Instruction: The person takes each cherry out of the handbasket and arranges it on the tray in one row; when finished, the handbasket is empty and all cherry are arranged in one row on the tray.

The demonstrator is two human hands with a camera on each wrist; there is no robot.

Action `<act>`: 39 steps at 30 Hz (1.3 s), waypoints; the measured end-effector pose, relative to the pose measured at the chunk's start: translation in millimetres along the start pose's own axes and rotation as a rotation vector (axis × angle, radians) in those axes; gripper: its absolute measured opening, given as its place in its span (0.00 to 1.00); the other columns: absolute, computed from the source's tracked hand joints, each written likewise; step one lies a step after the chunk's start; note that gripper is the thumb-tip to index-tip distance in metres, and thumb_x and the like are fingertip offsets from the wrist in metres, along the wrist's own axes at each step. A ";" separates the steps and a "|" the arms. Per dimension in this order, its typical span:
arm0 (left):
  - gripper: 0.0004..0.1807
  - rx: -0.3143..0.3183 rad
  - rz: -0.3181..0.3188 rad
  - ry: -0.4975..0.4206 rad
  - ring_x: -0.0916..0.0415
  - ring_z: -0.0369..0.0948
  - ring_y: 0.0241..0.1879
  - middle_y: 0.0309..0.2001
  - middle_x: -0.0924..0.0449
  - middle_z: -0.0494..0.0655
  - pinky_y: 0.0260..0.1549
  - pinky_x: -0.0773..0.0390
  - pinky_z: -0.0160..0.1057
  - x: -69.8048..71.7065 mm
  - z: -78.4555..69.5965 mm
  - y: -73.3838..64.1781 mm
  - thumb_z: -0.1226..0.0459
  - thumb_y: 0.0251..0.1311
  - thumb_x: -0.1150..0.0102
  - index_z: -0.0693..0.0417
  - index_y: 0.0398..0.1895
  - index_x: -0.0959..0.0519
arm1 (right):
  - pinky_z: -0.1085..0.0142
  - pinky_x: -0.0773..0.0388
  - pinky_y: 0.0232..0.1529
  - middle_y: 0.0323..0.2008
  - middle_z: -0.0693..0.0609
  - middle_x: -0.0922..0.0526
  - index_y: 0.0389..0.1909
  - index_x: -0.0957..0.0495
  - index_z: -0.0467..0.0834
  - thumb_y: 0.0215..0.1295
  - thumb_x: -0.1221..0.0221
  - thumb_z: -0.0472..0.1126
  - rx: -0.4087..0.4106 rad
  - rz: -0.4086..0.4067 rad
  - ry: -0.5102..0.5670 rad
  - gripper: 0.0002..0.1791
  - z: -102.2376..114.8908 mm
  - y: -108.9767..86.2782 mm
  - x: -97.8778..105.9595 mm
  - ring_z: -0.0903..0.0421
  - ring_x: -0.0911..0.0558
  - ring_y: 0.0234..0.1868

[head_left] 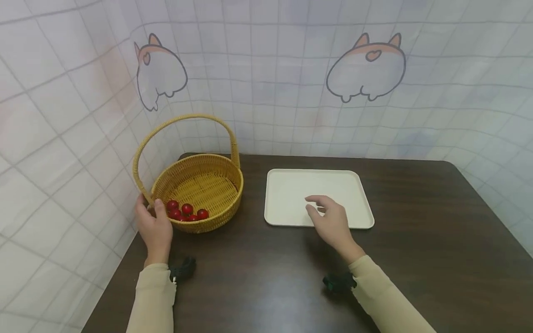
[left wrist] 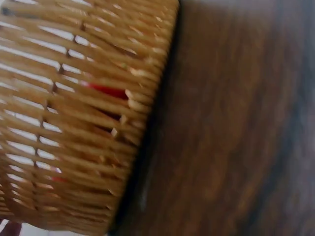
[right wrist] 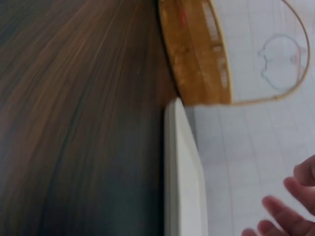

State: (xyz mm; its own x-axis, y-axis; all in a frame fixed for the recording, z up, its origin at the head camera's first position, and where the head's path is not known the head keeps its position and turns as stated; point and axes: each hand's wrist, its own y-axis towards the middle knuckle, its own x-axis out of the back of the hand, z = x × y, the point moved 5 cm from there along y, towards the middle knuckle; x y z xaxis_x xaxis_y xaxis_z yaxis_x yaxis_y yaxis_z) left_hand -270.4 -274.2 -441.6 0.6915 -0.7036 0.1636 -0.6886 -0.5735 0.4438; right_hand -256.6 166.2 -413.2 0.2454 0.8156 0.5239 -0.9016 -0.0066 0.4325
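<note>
A yellow wicker basket (head_left: 225, 217) with a tall arched handle stands at the table's left side. Several small, shiny, round red fruits (head_left: 187, 209) lie together inside its near left part. My left hand (head_left: 155, 229) grips the basket at the near left rim, by the handle's foot, with the thumb at the rim's inner side. In the left wrist view, red shows through the weave of the basket wall (left wrist: 74, 128). My right hand (head_left: 331, 222) hovers over the near edge of a white rectangular tray (head_left: 291, 194), fingers loosely bent, thumb apart, holding nothing.
The dark wooden table (head_left: 250, 277) carries both basket and tray, the tray to the basket's right. A white grid-patterned cloth (head_left: 275, 69) hangs behind the table and along its left side. Black wrist devices (head_left: 183, 269) sit below both hands.
</note>
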 end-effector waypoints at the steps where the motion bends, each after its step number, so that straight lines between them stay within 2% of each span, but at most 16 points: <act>1: 0.28 -0.001 0.025 0.006 0.36 0.51 0.60 0.63 0.35 0.59 0.58 0.37 0.54 0.2 3.0 0.6 0.57 0.73 0.55 0.60 0.71 0.41 | 0.52 0.21 0.48 0.49 0.45 0.16 0.47 0.18 0.40 0.66 0.41 0.37 0.008 0.016 0.020 0.11 5.1 2.3 -7.0 0.44 0.19 0.51; 5: 0.27 -0.033 0.068 0.017 0.39 0.52 0.61 0.61 0.37 0.62 0.59 0.40 0.54 -1.4 9.1 3.0 0.61 0.72 0.56 0.64 0.70 0.42 | 0.56 0.20 0.47 0.48 0.48 0.16 0.46 0.17 0.42 0.66 0.41 0.36 0.019 0.054 0.079 0.10 21.8 11.7 -30.4 0.47 0.19 0.51; 10: 0.20 -0.068 0.037 0.041 0.35 0.50 0.52 0.53 0.33 0.60 0.50 0.38 0.49 -1.5 4.8 5.9 0.62 0.72 0.56 0.66 0.61 0.35 | 0.58 0.20 0.46 0.47 0.49 0.15 0.45 0.17 0.43 0.65 0.41 0.35 0.009 0.089 0.152 0.10 38.3 25.4 -54.9 0.49 0.18 0.50; 15: 0.15 -0.075 0.031 0.103 0.36 0.46 0.45 0.49 0.30 0.58 0.44 0.39 0.45 -0.3 0.4 6.4 0.63 0.69 0.51 0.65 0.53 0.31 | 0.60 0.20 0.47 0.44 0.51 0.15 0.45 0.17 0.42 0.66 0.41 0.35 0.007 0.135 0.218 0.09 57.0 40.7 -76.0 0.53 0.18 0.48; 18: 0.14 -0.084 0.033 0.122 0.36 0.45 0.43 0.46 0.29 0.58 0.42 0.39 0.43 0.5 -1.7 6.0 0.64 0.67 0.47 0.64 0.50 0.28 | 0.61 0.21 0.47 0.43 0.51 0.15 0.44 0.17 0.42 0.66 0.40 0.36 0.010 0.186 0.271 0.08 70.9 49.8 -88.4 0.56 0.17 0.47; 24: 0.13 -0.098 0.017 0.080 0.32 0.46 0.43 0.43 0.24 0.55 0.44 0.38 0.43 0.4 -1.9 6.4 0.68 0.62 0.42 0.62 0.49 0.23 | 0.59 0.23 0.49 0.47 0.51 0.16 0.48 0.18 0.44 0.66 0.39 0.41 0.005 0.335 0.346 0.12 98.5 67.2 -120.4 0.56 0.19 0.47; 28: 0.12 -0.128 0.000 0.070 0.31 0.50 0.44 0.42 0.21 0.55 0.44 0.38 0.46 0.2 0.3 5.6 0.71 0.59 0.40 0.62 0.47 0.22 | 0.59 0.24 0.50 0.48 0.53 0.16 0.49 0.18 0.46 0.66 0.39 0.43 0.021 0.402 0.313 0.12 105.8 72.7 -149.3 0.57 0.20 0.49; 30: 0.12 -0.132 -0.004 0.066 0.30 0.50 0.43 0.41 0.20 0.56 0.44 0.38 0.45 0.6 2.7 4.4 0.72 0.58 0.40 0.62 0.46 0.21 | 0.61 0.24 0.50 0.47 0.54 0.16 0.48 0.18 0.46 0.66 0.39 0.42 0.020 0.428 0.290 0.11 105.8 71.5 -164.0 0.57 0.20 0.48; 33: 0.14 -0.117 0.013 0.057 0.28 0.45 0.41 0.42 0.19 0.54 0.41 0.35 0.40 0.9 4.7 2.7 0.71 0.59 0.40 0.61 0.49 0.21 | 0.62 0.23 0.49 0.46 0.54 0.15 0.47 0.18 0.45 0.67 0.39 0.40 0.021 0.436 0.228 0.10 107.6 67.8 -179.9 0.57 0.20 0.47; 36: 0.16 -0.089 0.027 0.067 0.26 0.41 0.39 0.43 0.18 0.52 0.35 0.33 0.34 3.3 2.9 1.8 0.69 0.60 0.40 0.59 0.52 0.22 | 0.63 0.23 0.47 0.46 0.55 0.15 0.49 0.18 0.45 0.67 0.40 0.40 0.026 0.456 0.123 0.11 112.9 64.4 -189.8 0.57 0.20 0.45; 39: 0.16 -0.075 0.019 0.081 0.25 0.40 0.38 0.44 0.18 0.51 0.32 0.32 0.29 6.8 -0.8 3.2 0.68 0.59 0.39 0.58 0.52 0.21 | 0.64 0.23 0.44 0.46 0.55 0.16 0.50 0.18 0.47 0.67 0.40 0.41 0.048 0.523 0.024 0.13 120.5 64.2 -195.9 0.58 0.20 0.44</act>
State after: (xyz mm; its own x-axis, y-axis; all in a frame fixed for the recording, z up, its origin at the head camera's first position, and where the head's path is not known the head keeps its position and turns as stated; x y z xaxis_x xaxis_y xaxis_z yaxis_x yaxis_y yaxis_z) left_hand -267.7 -280.5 -438.3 0.6960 -0.6762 0.2416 -0.6855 -0.5255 0.5040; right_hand -319.7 -63.6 -399.6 -0.2420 0.7093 0.6621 -0.8839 -0.4426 0.1510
